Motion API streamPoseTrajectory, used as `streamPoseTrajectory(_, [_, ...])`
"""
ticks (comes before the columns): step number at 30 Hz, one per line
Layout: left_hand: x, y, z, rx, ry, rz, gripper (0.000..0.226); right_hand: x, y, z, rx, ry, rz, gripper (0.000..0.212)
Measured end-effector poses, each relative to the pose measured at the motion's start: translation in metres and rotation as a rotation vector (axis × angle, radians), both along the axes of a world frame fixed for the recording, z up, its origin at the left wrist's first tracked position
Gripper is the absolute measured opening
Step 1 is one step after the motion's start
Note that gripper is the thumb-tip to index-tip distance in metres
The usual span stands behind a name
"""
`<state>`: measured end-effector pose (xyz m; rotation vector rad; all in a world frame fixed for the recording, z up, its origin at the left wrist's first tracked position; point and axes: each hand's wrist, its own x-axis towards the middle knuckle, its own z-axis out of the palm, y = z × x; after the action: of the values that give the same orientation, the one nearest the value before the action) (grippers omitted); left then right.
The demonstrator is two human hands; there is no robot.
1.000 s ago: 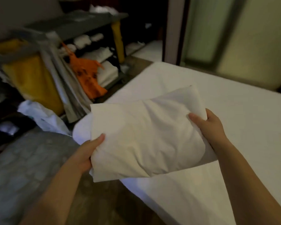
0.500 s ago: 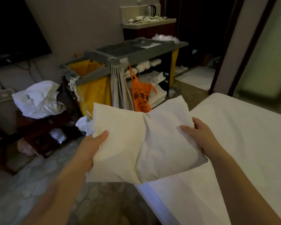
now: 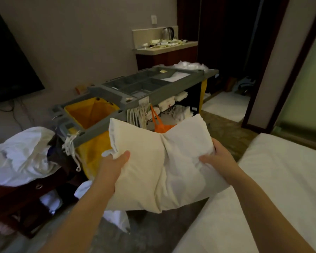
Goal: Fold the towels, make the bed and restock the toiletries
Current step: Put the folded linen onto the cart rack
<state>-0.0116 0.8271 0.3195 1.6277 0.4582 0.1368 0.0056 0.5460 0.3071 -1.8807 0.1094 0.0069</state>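
Observation:
A white pillow (image 3: 159, 168) hangs in the air in front of me, creased down its middle. My left hand (image 3: 113, 167) grips its left edge, thumb on top. My right hand (image 3: 217, 157) grips its right side, fingers curled into the cloth. The bed (image 3: 266, 189) with a white sheet lies at the lower right; the pillow's right corner overlaps its edge. Folded white towels (image 3: 168, 104) lie on the shelves of the grey housekeeping cart (image 3: 144, 88) beyond the pillow.
A yellow laundry bag (image 3: 91, 114) hangs open at the cart's left end, an orange bag (image 3: 159, 123) beside it. Crumpled white linen (image 3: 20, 156) sits on a dark bench at left; more lies on the floor. A counter with a kettle (image 3: 169, 32) stands behind, a doorway to the right.
The pillow has been carried off the bed toward the cart and now folds down its middle. My view has swung up and left, bringing the cart, counter and wall into sight.

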Motion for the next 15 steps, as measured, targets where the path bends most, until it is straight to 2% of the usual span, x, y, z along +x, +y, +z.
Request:
streamPoseTrajectory(4, [0.081,0.014,0.001,-0.017,-0.049,-0.135,0.027,0.069,0.016,0.0,-0.065,-0.004,-0.116,0.068])
streamPoseTrajectory(6, [0.122,0.023,-0.003,-0.021,-0.032,-0.185,0.031,0.099,0.026,-0.002,-0.055,0.009,-0.173,0.07])
streamPoseTrajectory(9, [0.187,0.033,-0.008,-0.018,0.022,-0.276,0.053,0.137,0.039,-0.014,-0.052,0.077,-0.284,0.069])
streamPoseTrajectory(15, [0.275,0.009,-0.041,0.011,0.041,-0.41,0.036,0.186,0.031,-0.052,-0.171,0.218,-0.514,0.057])
